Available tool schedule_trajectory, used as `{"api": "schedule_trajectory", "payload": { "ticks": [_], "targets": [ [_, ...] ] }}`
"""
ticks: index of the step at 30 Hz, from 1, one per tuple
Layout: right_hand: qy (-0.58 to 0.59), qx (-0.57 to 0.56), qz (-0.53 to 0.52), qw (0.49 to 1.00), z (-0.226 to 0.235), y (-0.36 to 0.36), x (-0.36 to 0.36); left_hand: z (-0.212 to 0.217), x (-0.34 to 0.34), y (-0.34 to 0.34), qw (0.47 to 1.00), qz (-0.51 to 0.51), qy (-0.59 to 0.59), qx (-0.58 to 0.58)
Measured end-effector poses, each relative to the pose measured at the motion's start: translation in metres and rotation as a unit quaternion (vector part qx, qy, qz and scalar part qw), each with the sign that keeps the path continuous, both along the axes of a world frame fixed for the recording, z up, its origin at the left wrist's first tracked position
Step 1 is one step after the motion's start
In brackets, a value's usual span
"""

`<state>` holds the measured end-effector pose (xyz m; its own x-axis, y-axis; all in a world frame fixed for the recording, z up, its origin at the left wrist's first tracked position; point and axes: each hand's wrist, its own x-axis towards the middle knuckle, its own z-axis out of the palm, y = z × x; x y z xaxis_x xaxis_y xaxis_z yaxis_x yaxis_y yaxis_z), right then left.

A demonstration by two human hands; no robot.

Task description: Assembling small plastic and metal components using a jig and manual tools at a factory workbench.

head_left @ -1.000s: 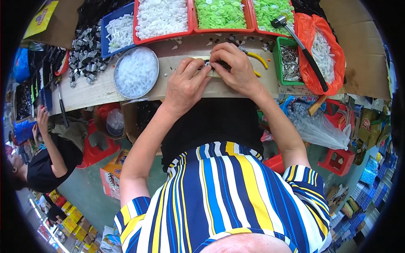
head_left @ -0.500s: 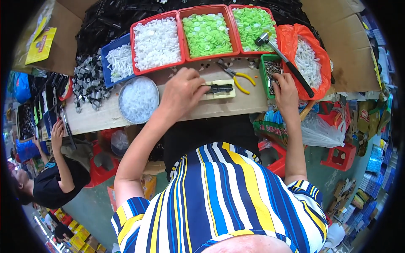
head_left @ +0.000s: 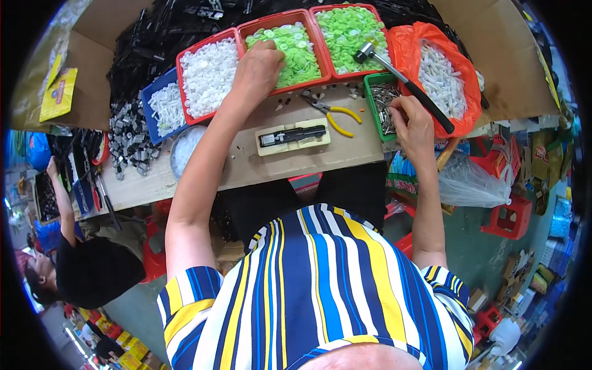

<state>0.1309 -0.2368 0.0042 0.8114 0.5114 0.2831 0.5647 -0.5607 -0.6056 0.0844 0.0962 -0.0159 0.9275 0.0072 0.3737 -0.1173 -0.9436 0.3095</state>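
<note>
My left hand point(head_left: 256, 69) reaches over the left edge of the middle red tray point(head_left: 302, 84), its fingers curled down among small light-green round plastic pieces point(head_left: 299, 44). Whatever it may hold is hidden. By the right side of a small green tray point(head_left: 374, 117) of metal pins point(head_left: 385, 98), my right hand point(head_left: 412, 123) has thumb and fingers pinched together; any small thing in the pinch cannot be made out. Between my arms, a cream-coloured block-shaped holder point(head_left: 293, 147) lies on the table, with a long black part with a silvery section point(head_left: 293, 135) set in its recess.
Yellow-handled pliers point(head_left: 341, 120) lie behind the holder. A hammer point(head_left: 425, 102) rests across the green tray and an orange bag point(head_left: 468, 111) of white pieces. Leftward are a tray of white pieces point(head_left: 213, 77), a blue tray point(head_left: 149, 114) and a round bowl point(head_left: 179, 154). Another person point(head_left: 92, 271) works at far left.
My left hand has left the black part in the holder and moved up to the green pieces. My right hand has drawn slightly back from the metal pins, fingers now pinched.
</note>
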Motion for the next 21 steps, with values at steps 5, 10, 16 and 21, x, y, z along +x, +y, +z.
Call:
{"api": "schedule_trajectory", "payload": {
  "ticks": [5, 10, 16, 21],
  "targets": [
    [0.005, 0.088, 0.014, 0.996, -0.002, 0.0, -0.015, 0.001, 0.001, 0.001, 1.0, -0.014, -0.02, 0.006],
    [0.036, 0.156, 0.031, 0.987, 0.005, 0.034, -0.03, 0.028, -0.025, -0.032, 0.981, 0.014, -0.03, -0.191],
    [0.066, 0.228, 0.108, 0.965, 0.014, 0.081, -0.042, 0.029, -0.065, -0.072, 0.883, 0.065, 0.038, -0.462],
    [0.045, 0.217, 0.119, 0.968, 0.015, 0.095, -0.046, 0.03, -0.079, -0.082, 0.883, 0.062, 0.006, -0.466]
  ]
}}
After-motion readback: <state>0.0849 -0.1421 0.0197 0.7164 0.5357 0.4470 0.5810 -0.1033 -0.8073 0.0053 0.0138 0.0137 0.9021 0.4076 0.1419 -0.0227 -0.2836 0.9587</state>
